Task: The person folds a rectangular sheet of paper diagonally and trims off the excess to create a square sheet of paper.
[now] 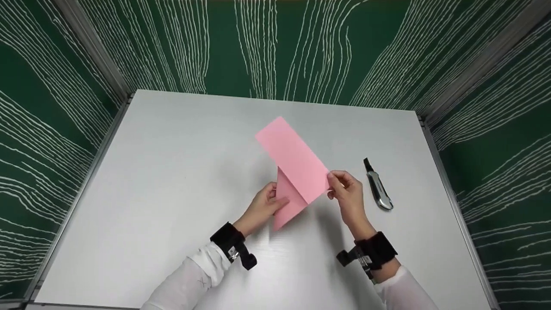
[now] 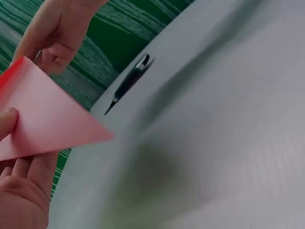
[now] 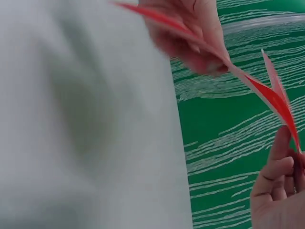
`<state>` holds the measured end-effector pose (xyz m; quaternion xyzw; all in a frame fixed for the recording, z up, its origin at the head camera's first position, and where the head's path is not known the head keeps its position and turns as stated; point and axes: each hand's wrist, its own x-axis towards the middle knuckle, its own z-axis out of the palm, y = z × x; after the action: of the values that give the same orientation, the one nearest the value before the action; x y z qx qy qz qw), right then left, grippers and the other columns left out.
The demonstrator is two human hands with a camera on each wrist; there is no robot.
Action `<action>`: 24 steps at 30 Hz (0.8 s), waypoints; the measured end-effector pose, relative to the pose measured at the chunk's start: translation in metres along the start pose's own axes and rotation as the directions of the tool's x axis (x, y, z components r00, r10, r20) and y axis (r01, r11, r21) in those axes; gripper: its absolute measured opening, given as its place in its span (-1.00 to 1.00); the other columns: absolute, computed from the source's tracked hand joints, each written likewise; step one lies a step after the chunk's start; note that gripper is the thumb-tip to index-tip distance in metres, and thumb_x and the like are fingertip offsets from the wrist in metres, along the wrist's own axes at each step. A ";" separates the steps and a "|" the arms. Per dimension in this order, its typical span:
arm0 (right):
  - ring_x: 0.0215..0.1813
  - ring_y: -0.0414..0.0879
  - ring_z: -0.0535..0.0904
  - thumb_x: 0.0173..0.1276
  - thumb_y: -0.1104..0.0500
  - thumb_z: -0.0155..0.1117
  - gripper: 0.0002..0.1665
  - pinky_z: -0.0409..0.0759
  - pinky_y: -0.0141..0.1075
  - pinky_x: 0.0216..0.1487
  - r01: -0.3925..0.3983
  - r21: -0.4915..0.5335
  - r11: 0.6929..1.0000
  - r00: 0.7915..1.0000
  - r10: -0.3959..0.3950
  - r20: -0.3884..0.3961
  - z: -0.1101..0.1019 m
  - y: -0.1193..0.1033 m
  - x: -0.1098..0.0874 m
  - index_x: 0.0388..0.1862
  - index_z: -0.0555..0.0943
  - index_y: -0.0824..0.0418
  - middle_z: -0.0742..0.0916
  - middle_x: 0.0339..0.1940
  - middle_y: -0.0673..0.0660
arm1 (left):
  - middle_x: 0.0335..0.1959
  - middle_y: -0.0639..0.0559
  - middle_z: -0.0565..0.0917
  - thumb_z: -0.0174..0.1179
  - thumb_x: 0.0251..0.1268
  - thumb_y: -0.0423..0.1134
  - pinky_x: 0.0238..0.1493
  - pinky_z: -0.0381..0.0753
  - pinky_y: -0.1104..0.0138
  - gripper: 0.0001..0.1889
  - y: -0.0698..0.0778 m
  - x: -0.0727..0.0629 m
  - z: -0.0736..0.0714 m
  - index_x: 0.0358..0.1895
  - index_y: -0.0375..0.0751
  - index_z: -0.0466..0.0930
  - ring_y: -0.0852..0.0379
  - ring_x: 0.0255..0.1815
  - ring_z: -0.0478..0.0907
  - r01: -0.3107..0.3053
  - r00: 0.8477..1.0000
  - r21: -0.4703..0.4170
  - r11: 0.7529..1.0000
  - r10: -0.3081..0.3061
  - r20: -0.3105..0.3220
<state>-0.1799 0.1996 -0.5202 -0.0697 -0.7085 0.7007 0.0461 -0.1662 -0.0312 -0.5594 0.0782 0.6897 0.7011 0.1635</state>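
A folded sheet of pink paper [image 1: 297, 159] is held up over the white table between both hands. One part is a long flat strip, and a triangular flap lies at its lower left. My left hand [image 1: 263, 204] pinches that flap, thumb on top and fingers underneath, as the left wrist view also shows on the paper [image 2: 52, 109]. At the right corner, my right hand [image 1: 346, 189] grips the edge between thumb and fingers. Seen edge-on in the right wrist view, the paper [image 3: 248, 78] has its layers spread apart near the right hand [image 3: 279, 191].
A utility knife [image 1: 379, 185] with a grey and black handle lies on the white table [image 1: 172, 172], right of the right hand. Green walls [image 1: 224, 51] with white wavy lines stand along the table's back and sides. Each wrist wears a black strap with a small camera.
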 end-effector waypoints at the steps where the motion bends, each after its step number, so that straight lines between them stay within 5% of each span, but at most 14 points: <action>1: -0.48 -0.22 0.53 0.44 0.24 0.27 -0.79 0.46 -0.45 -0.52 -0.006 -0.053 0.999 1.000 0.007 0.018 -0.003 0.004 0.001 -0.05 0.60 0.36 0.69 -0.43 -0.01 | 0.03 -0.21 0.65 0.23 0.39 -0.30 -0.25 0.63 0.45 -0.54 -0.001 0.000 -0.003 0.29 -0.28 0.35 0.24 -0.18 0.63 -0.014 1.000 0.018 1.000 0.014 -0.018; 4: -0.47 -0.23 0.54 0.43 0.29 0.25 -0.68 0.46 -0.46 -0.50 0.033 -0.265 0.964 0.994 -0.005 0.106 -0.012 0.019 0.000 0.14 0.57 0.30 0.72 -0.41 0.05 | 0.10 -0.21 0.61 0.23 0.39 -0.31 -0.15 0.65 0.35 -0.39 -0.006 -0.001 -0.012 0.45 -0.11 0.24 0.13 -0.11 0.64 -0.070 0.996 0.179 0.981 0.079 -0.042; 6: -0.46 -0.25 0.52 0.43 0.30 0.25 -0.57 0.44 -0.47 -0.47 0.101 -0.417 0.903 0.983 -0.028 0.179 -0.016 0.030 -0.002 0.27 0.54 0.25 0.73 -0.42 0.09 | 0.22 -0.22 0.57 0.21 0.40 -0.33 0.04 0.65 0.22 -0.32 -0.010 -0.002 -0.016 0.52 -0.02 0.18 0.01 0.06 0.63 -0.105 0.992 0.320 0.942 0.121 -0.031; 9: -0.47 -0.27 0.47 0.41 0.30 0.24 -0.41 0.42 -0.47 -0.45 0.213 -0.590 0.779 0.959 -0.051 0.278 -0.018 0.046 -0.007 0.42 0.44 0.21 0.71 -0.46 0.11 | 0.40 -0.26 0.45 0.16 0.39 -0.40 0.40 0.45 0.04 -0.33 -0.018 -0.005 -0.017 0.54 -0.11 0.20 -0.16 0.39 0.44 -0.151 0.987 0.519 0.841 0.160 0.027; 12: -0.51 -0.26 0.42 0.39 0.31 0.24 -0.35 0.41 -0.42 -0.46 0.294 -0.695 0.656 0.932 -0.037 0.359 -0.017 0.058 -0.013 0.46 0.40 0.20 0.66 -0.55 0.06 | 0.49 -0.31 0.32 0.11 0.37 -0.49 0.51 0.29 -0.04 -0.40 -0.025 -0.008 -0.015 0.48 -0.28 0.29 -0.27 0.48 0.30 -0.186 0.982 0.649 0.738 0.149 0.112; 16: -0.53 -0.24 0.36 0.38 0.26 0.28 -0.43 0.39 -0.36 -0.44 0.414 -0.764 0.495 0.886 -0.027 0.462 -0.014 0.070 -0.019 0.37 0.51 0.23 0.55 -0.64 -0.02 | 0.49 -0.32 0.33 0.15 0.31 -0.49 0.33 0.43 -0.08 -0.47 -0.033 -0.013 -0.011 0.37 -0.30 0.45 -0.26 0.37 0.36 -0.220 0.975 0.786 0.577 0.128 0.179; 19: -0.47 -0.18 0.37 0.34 0.20 0.36 -0.50 0.41 -0.31 -0.44 0.511 -0.771 0.381 0.849 -0.082 0.522 -0.013 0.076 -0.021 0.26 0.61 0.21 0.55 -0.59 0.01 | 0.47 -0.27 0.38 0.20 0.27 -0.47 0.26 0.42 -0.07 -0.48 -0.037 -0.015 -0.008 0.33 -0.25 0.51 -0.23 0.35 0.38 -0.236 0.972 0.844 0.481 0.136 0.194; 22: -0.28 -0.04 0.48 0.28 0.15 0.43 -0.54 0.57 -0.19 -0.31 0.579 -0.756 0.306 0.814 -0.165 0.556 -0.011 0.081 -0.022 0.18 0.67 0.18 0.62 -0.34 0.14 | 0.48 -0.24 0.38 0.18 0.27 -0.48 0.35 0.39 -0.05 -0.40 -0.038 -0.015 -0.005 0.42 -0.25 0.40 -0.19 0.43 0.35 -0.251 0.967 0.865 0.434 0.148 0.206; 24: -0.05 0.10 0.54 0.27 0.14 0.44 -0.54 0.65 -0.06 -0.10 0.611 -0.739 0.284 0.792 -0.199 0.578 -0.011 0.083 -0.022 0.15 0.68 0.18 0.65 -0.06 0.24 | 0.51 -0.23 0.33 0.14 0.32 -0.48 0.45 0.36 -0.01 -0.36 -0.038 -0.015 -0.002 0.49 -0.24 0.28 -0.18 0.49 0.31 -0.273 0.962 0.871 0.409 0.146 0.232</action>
<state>-0.1537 0.2078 -0.6027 0.2391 -0.9558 0.1649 0.0452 -0.1484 -0.0382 -0.5950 0.2802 0.9288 0.2377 0.0490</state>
